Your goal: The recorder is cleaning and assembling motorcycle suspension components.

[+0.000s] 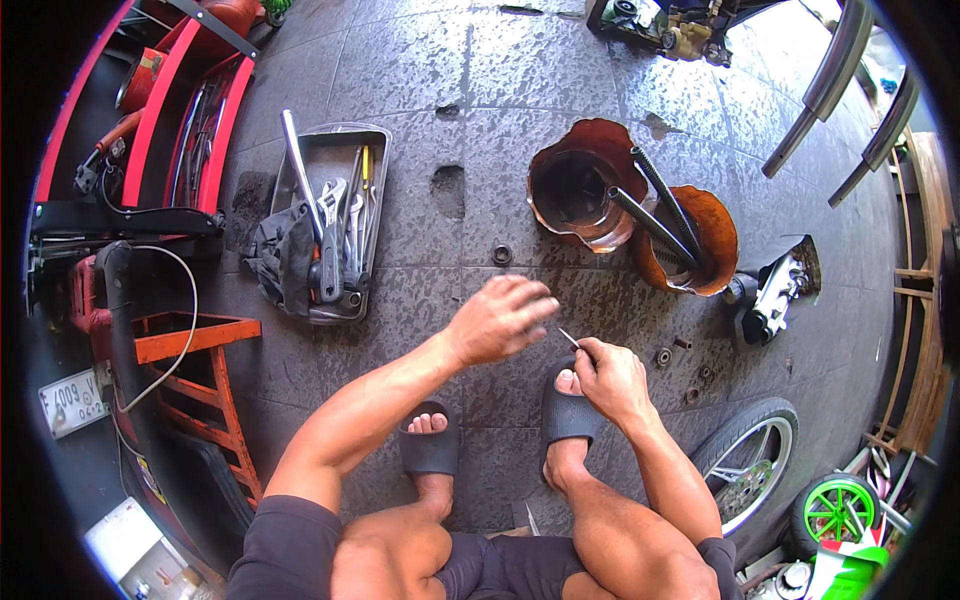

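My left hand is raised over the tiles in the centre, fingers apart and slightly blurred, holding nothing visible. My right hand, just right of it, is closed on a thin metal tool pointing up-left; its grip end is hidden. Beyond my left hand lies a dark metal ring. Several small bushings lie right of my right hand. A metal tray of wrenches, a long bar and dark cloth sits to the left. Two rusty cans stand to the right, with dark spring tubes in them.
A red tool cart and orange metal stand line the left. A metal part, motorcycle wheel, green wheel and wooden frames are at the right. Fork tubes and machinery occupy the far side.
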Motion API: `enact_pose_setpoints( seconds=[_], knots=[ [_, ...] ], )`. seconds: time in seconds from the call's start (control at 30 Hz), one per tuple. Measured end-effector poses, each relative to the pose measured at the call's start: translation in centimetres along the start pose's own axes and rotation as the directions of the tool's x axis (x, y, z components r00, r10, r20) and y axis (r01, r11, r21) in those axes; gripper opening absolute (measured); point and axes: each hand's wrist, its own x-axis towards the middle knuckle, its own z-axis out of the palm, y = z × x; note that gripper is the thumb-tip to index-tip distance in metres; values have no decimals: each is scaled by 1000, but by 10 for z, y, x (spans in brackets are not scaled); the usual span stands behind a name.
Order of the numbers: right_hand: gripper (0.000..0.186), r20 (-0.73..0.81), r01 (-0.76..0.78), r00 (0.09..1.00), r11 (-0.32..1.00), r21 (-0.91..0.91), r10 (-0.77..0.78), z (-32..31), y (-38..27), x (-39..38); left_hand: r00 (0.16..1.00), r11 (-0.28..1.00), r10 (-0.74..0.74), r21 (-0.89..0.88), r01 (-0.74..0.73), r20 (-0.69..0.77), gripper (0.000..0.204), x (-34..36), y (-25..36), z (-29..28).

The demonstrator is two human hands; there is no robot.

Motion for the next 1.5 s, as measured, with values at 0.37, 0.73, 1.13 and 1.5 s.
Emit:
enact_pose_setpoints(
  seconds=[0.37, 0.73, 1.13, 1.5],
  knots=[
    [22, 4, 243, 969, 953, -179, -246, -7, 7, -3, 959, 992, 64, -119, -32, 277, 15, -9, 2, 13],
    [24, -53, 42, 998, 996, -83, -46, 6, 20, -5, 907, 878, -412, 229, 421, -90, 21, -27, -46, 13],
    [26, 10, -5, 1000, 996, 87, 5, 36, 39, -8, 910, 904, -243, 262, 338, -337, 40, 13, -65, 21],
    [35, -252, 52, 961, 821, 569, 115, 33, 22, -2, 926, 942, -331, -1, 336, -181, 36, 16, 17, 6]
  ],
)
